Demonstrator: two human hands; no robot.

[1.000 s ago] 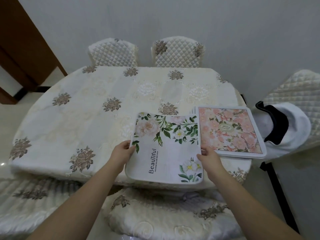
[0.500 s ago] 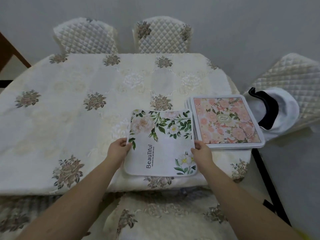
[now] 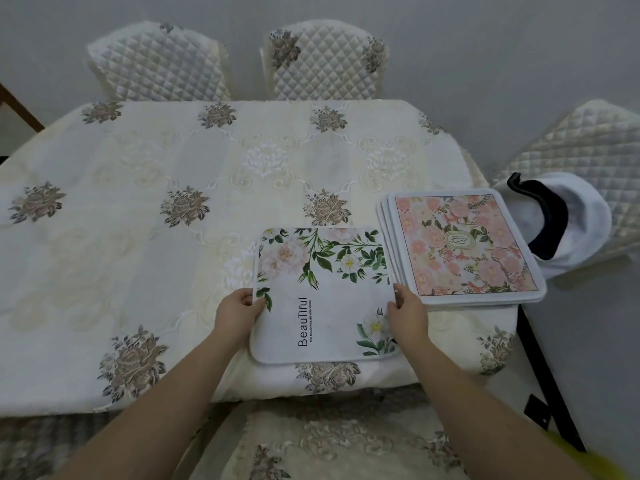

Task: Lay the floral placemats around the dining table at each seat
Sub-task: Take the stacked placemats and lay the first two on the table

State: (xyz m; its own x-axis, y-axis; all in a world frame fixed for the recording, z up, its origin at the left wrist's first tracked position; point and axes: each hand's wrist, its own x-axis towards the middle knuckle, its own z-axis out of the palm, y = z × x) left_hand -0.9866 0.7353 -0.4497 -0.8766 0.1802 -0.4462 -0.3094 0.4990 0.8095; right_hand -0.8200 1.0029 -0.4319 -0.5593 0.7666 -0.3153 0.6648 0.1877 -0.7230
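A white placemat (image 3: 322,296) printed with green leaves and pale flowers lies flat at the near edge of the table (image 3: 138,237). My left hand (image 3: 237,313) pinches its left edge, fingers curled. My right hand (image 3: 407,315) pinches its right edge likewise. Just right of this placemat, touching it, sits a stack of pink floral placemats (image 3: 464,247). Beyond the stack, a white cap (image 3: 581,220) rests on a quilted chair (image 3: 588,147).

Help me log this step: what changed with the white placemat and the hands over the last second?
The white placemat, first overhanging the near table edge, slid farther onto the table and now lies almost fully on it. The left hand and right hand kept their grip on its side edges. The pink placemat stack stayed put beside it.
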